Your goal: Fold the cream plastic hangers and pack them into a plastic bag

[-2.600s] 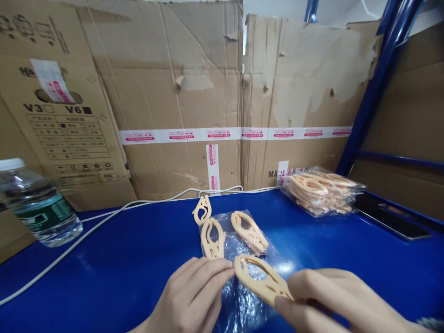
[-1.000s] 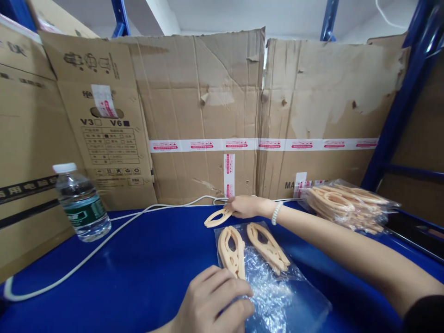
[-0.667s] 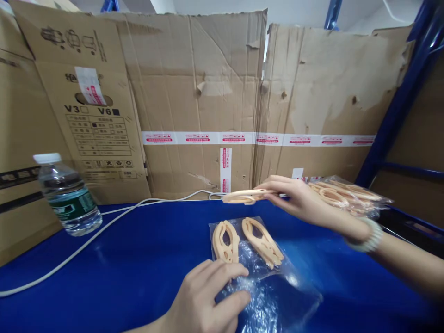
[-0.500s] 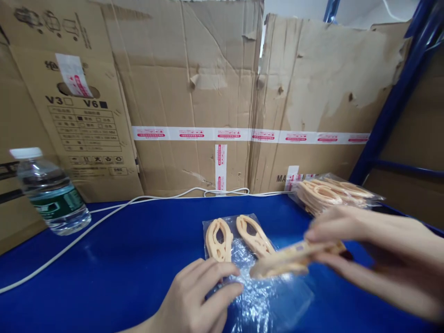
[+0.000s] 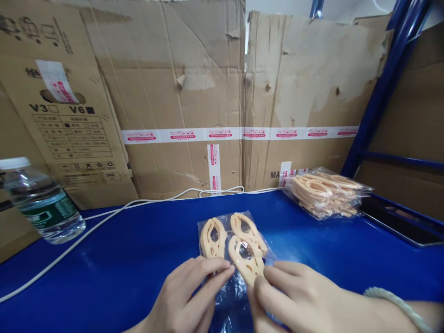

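Note:
My right hand (image 5: 287, 296) grips a beige folding hanger (image 5: 247, 261), its looped end pointing away from me. This hanger lies over the clear plastic bag (image 5: 227, 296) and overlaps the lower part of another beige hanger (image 5: 243, 223). A third hanger (image 5: 213, 236) sits to the left, in the far end of the bag. My left hand (image 5: 194, 291) pinches the near part of the bag beside that left hanger, thumb and fingers closed together. The hands hide the lower ends of the hangers and part of the bag.
A pile of bagged beige hangers (image 5: 322, 192) stands at the back right, beside a black flat device (image 5: 398, 219). On the left stands a water bottle (image 5: 43, 203). A white cable (image 5: 114, 212) crosses the blue table (image 5: 138, 259). Cardboard (image 5: 187, 101) walls the back.
My right hand has come left with the hanger, now over the bag beside my left hand. The left hand keeps its hold on the bag. The view has shifted slightly right.

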`<state>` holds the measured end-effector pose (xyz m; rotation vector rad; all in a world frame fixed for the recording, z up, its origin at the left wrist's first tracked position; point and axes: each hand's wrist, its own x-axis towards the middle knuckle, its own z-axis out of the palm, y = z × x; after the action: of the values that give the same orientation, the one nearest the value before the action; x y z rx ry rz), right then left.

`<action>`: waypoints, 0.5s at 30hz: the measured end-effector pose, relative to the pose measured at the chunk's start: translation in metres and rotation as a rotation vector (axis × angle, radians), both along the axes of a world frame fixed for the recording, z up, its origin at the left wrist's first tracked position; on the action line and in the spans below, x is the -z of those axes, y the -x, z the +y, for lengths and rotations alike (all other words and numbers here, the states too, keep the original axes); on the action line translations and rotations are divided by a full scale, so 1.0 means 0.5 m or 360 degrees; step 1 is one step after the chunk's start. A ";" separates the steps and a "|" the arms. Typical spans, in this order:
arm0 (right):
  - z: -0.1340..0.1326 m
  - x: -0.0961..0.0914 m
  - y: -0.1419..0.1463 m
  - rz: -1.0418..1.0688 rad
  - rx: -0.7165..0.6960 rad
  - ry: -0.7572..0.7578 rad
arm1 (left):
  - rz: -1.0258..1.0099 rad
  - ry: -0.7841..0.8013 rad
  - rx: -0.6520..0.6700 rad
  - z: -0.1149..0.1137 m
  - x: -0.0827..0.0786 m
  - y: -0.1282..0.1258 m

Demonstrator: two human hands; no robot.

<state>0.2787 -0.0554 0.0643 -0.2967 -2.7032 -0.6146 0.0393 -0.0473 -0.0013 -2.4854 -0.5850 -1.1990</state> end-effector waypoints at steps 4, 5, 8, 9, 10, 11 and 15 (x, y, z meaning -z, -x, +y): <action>0.044 0.051 0.015 0.0091 0.0037 -0.0455 | -0.0009 -0.0020 0.0004 0.001 0.003 -0.002; 0.051 0.064 0.016 0.0083 0.0086 -0.0502 | -0.0014 -0.0025 0.0009 0.003 0.005 -0.003; 0.055 0.085 0.016 0.0019 0.0190 -0.0513 | -0.0021 -0.0034 0.0014 0.006 0.011 -0.006; 0.052 0.084 0.013 0.0014 0.0199 -0.0479 | -0.0022 -0.0036 0.0011 0.006 0.011 -0.006; 0.049 0.080 0.009 0.0031 0.0188 -0.0434 | -0.0028 -0.0028 0.0007 0.006 0.009 -0.006; 0.046 0.072 0.003 0.0077 0.0162 -0.0377 | -0.0035 -0.0011 0.0015 0.005 0.006 -0.006; 0.053 0.027 -0.038 0.0365 0.0088 -0.0063 | -0.0058 0.0174 0.0070 0.001 -0.022 0.009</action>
<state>0.2975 -0.0289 0.0509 -0.4071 -2.4679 -0.6088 0.0350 -0.0470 0.0097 -2.5843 -0.6245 -1.2628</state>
